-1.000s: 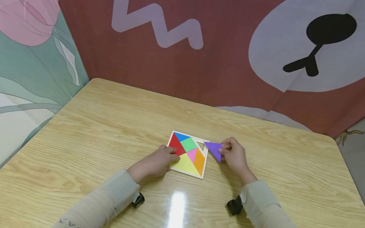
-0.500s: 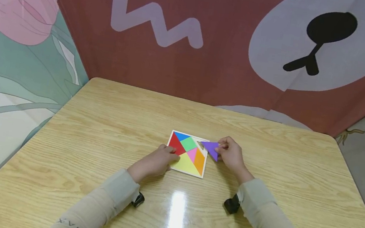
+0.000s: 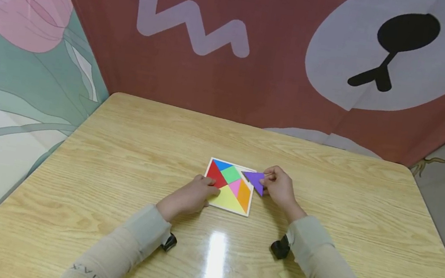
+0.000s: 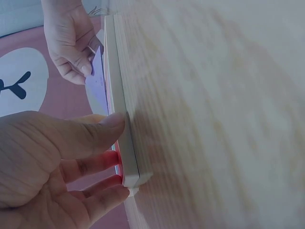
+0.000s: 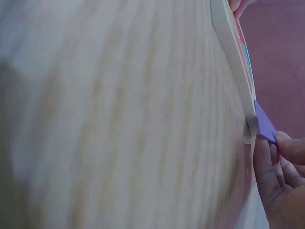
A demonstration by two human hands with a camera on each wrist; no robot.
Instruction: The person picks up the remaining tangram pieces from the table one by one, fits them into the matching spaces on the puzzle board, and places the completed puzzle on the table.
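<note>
A square tangram tray with a pale rim lies on the table. In the head view it holds a red triangle, a yellow triangle, a green square, an orange parallelogram, and blue and pink triangles. My left hand grips the tray's left side, thumb against the edge and fingers over the red and yellow pieces. My right hand pinches a purple triangle by its right side. The triangle is tilted over the tray's upper right corner, partly covering the bare slot there.
The wood-grain table stretches around the tray. Behind it hangs a red-brown cloth printed with a bear's muzzle. A black wrist camera sits under the right sleeve, another under the left.
My right hand has moved a little to the left, bringing the purple triangle over the tray's upper right corner. The left hand and the tray have stayed in place.
</note>
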